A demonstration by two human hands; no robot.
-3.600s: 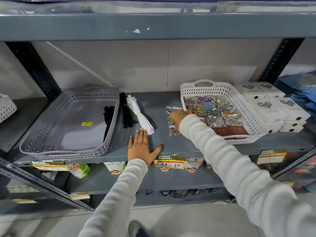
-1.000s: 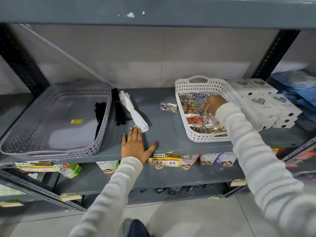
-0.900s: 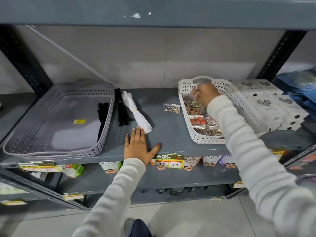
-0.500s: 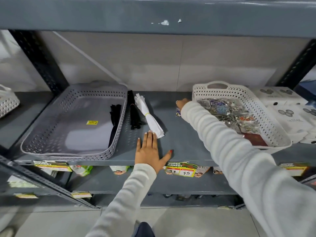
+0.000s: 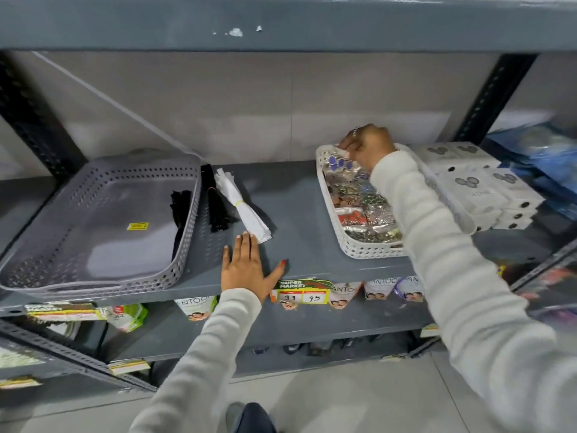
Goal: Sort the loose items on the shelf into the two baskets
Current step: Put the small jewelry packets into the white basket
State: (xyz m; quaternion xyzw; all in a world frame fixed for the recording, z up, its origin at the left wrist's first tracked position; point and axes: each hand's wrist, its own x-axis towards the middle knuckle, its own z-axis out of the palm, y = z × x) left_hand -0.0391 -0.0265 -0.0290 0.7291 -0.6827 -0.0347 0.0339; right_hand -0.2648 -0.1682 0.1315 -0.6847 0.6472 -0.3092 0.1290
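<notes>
My left hand (image 5: 246, 267) lies flat and open on the grey shelf, just in front of a white tied bundle (image 5: 246, 207). A black bundle (image 5: 215, 207) lies beside it, against the grey basket (image 5: 93, 285). Another black bundle (image 5: 179, 210) rests inside that basket by its right wall. To the right stands a white basket (image 5: 368, 250) filled with several shiny packets (image 5: 368, 214). My right hand (image 5: 367, 145) is over its far end, with curled fingers on a small shiny packet (image 5: 338, 164) with purple spots.
Stacked white boxes (image 5: 480, 189) sit right of the white basket, with blue bags (image 5: 543, 160) beyond. A price label (image 5: 301, 292) hangs on the shelf's front edge. The upper shelf beam (image 5: 281, 23) runs close overhead. Pouches fill the shelf below.
My right hand picked the loose shiny packet off the shelf between the baskets and carried it right to the far end of the white basket. My left hand stayed flat.
</notes>
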